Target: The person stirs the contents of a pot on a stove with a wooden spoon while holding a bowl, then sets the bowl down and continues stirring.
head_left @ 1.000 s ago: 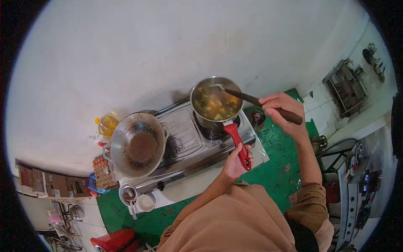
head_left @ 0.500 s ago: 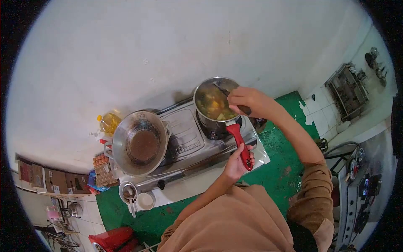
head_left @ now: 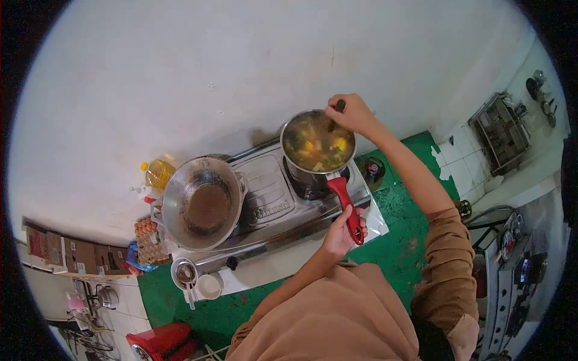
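Observation:
A saucepan of soup with yellow and green pieces sits on the right burner of the stove. My left hand is closed around its red handle. Over the pan's far right rim, my right hand grips a cooking utensil whose dark handle end points up toward me. The utensil's lower end is down in the soup and hidden, so its exact kind does not show.
A large wok occupies the left burner. Behind it stands an oil bottle; eggs in a carton lie to the left. A strainer and a white cup are at the front left. The wall rises close behind the stove.
My right hand has moved up and slightly right to the pan's far rim, and the utensil now stands steeper. The soup pieces have shifted. My left hand stays on the red handle.

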A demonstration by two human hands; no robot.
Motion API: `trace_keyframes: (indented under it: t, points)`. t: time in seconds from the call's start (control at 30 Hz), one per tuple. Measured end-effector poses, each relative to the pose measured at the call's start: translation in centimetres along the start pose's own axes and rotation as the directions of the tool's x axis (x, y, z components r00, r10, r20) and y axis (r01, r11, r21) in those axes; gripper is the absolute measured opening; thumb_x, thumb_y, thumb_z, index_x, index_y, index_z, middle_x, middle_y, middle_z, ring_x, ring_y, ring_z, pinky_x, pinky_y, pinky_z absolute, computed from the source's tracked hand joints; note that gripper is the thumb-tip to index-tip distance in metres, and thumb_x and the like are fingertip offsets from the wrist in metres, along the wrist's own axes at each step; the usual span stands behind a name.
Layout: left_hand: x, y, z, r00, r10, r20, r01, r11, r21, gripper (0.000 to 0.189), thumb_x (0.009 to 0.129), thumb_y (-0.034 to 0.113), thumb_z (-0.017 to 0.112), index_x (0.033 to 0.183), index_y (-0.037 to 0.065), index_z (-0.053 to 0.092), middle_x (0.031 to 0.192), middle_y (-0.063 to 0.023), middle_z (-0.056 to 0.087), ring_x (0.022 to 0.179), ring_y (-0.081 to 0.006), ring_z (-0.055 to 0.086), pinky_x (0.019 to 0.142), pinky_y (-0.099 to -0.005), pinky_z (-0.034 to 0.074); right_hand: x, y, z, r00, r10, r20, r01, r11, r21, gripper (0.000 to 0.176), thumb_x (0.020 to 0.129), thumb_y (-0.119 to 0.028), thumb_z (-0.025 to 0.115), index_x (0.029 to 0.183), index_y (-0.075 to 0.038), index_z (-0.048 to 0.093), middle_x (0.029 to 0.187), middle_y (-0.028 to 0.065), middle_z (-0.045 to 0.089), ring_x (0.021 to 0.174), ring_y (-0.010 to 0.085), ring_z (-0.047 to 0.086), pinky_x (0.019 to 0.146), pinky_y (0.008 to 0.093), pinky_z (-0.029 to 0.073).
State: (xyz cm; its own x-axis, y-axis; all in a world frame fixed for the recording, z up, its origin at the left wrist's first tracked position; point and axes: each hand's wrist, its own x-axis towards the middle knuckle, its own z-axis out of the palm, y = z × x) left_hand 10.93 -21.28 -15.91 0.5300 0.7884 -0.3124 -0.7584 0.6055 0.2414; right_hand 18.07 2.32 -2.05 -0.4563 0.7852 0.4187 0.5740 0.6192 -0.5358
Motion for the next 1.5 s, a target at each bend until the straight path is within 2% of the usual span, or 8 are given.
trace_keyframes:
  t: [0.13, 0.4, 0.93, 1.13, 1.2, 1.23, 1.3, 1.5]
  points:
    - [0.1, 0.0, -0.1, 1.0, -0.004, 0.015, 0.004, 1.0, -0.009, 0.043, 0.09, 0.045, 0.051, 0.105, 0.005, 0.054, 0.08, -0.0076, 0.056, 0.074, -0.0209, 0.056, 0.07, -0.0355, 0.048, 0.9, 1.2, -0.4, 0.969, 0.228, -0.092, -0.233, 0.971, -0.056, 0.032, 0.074, -0.028, 0.059, 0.07, 0.003, 0.062, 0.064, 0.021, 0.061, 0.062, 0.0356, 0.061, 0.063, 0.0411, 0.049]
    - [-0.1, 0.2, 0.4, 1.0, -0.003, 0.019, 0.003, 1.0, -0.005, 0.038, 0.092, 0.043, 0.049, 0.103, 0.007, 0.053, 0.077, -0.006, 0.057, 0.072, -0.0191, 0.056, 0.07, -0.0324, 0.047, -0.9, 1.8, -2.5, 0.834, 0.531, -0.149, -0.48, 0.831, 0.28, 0.03, 0.074, -0.026, 0.055, 0.059, 0.0, 0.061, 0.048, 0.0092, 0.055, 0.036, 0.0184, 0.053, 0.044, 0.0322, 0.046]
    - [0.0, 0.2, 0.2, 0.999, -0.011, 0.051, 0.011, 1.0, -0.015, 0.037, 0.091, 0.043, 0.051, 0.102, 0.007, 0.053, 0.078, -0.0062, 0.057, 0.072, -0.0193, 0.056, 0.07, -0.0325, 0.047, -3.4, -2.2, -6.1, 0.82, 0.507, -0.266, -0.301, 0.776, 0.554, 0.021, 0.08, -0.013, 0.053, 0.064, -0.001, 0.06, 0.059, 0.0056, 0.058, 0.04, 0.0102, 0.049, 0.038, 0.0236, 0.041]
    - [0.1, 0.1, -0.1, 0.999, 0.006, 0.05, -0.006, 1.0, 0.002, 0.042, 0.09, 0.043, 0.051, 0.106, 0.005, 0.054, 0.079, -0.0067, 0.057, 0.074, -0.0209, 0.056, 0.071, -0.0344, 0.047, -6.9, -6.0, -5.4, 0.934, 0.282, -0.221, -0.117, 0.823, 0.556, 0.02, 0.084, -0.01, 0.056, 0.068, 0.001, 0.06, 0.067, 0.0054, 0.06, 0.052, 0.0081, 0.052, 0.044, 0.0232, 0.042]
    - [-0.1, 0.1, 0.1, 0.999, 0.0, 0.036, 0.0, 1.0, -0.004, 0.042, 0.09, 0.043, 0.051, 0.105, 0.005, 0.054, 0.079, -0.0068, 0.057, 0.074, -0.0208, 0.056, 0.071, -0.0344, 0.048, -8.5, -6.3, -5.6, 0.964, -0.133, -0.231, 0.187, 0.955, 0.232, 0.012, 0.08, -0.01, 0.061, 0.071, -0.001, 0.061, 0.069, 0.0074, 0.06, 0.059, 0.015, 0.058, 0.05, 0.0266, 0.046]
    - [-0.1, 0.2, 0.2, 1.0, -0.005, 0.023, 0.005, 1.0, -0.007, 0.041, 0.09, 0.043, 0.051, 0.105, 0.005, 0.054, 0.079, -0.0068, 0.057, 0.074, -0.0207, 0.056, 0.071, -0.0344, 0.048, -9.4, -7.0, -5.8, 0.964, -0.133, -0.231, 0.187, 0.955, 0.232, 0.012, 0.08, -0.01, 0.061, 0.071, -0.001, 0.061, 0.069, 0.0074, 0.06, 0.059, 0.015, 0.058, 0.05, 0.0266, 0.046]
    - [0.0, 0.1, 0.0, 1.0, -0.009, 0.022, 0.01, 1.0, -0.015, 0.041, 0.091, 0.044, 0.05, 0.105, 0.005, 0.054, 0.079, -0.0067, 0.057, 0.074, -0.0208, 0.056, 0.07, -0.0346, 0.048, -11.1, -8.8, -6.7, 0.872, -0.482, -0.086, 0.477, 0.876, -0.075, 0.006, 0.075, -0.005, 0.063, 0.08, -0.002, 0.061, 0.079, 0.0096, 0.062, 0.063, 0.0215, 0.06, 0.054, 0.0294, 0.048]
    - [-0.3, 0.4, 0.5, 0.999, -0.02, 0.027, 0.02, 1.0, 0.0, 0.038, 0.092, 0.043, 0.05, 0.103, 0.007, 0.054, 0.078, -0.0059, 0.056, 0.074, -0.018, 0.054, 0.071, -0.0317, 0.046, -14.1, -10.4, -9.2, 0.778, -0.611, 0.146, 0.628, 0.761, -0.159, 0.025, 0.061, -0.005, 0.071, 0.084, -0.003, 0.062, 0.09, 0.0105, 0.063, 0.066, 0.0223, 0.062, 0.051, 0.0294, 0.049]
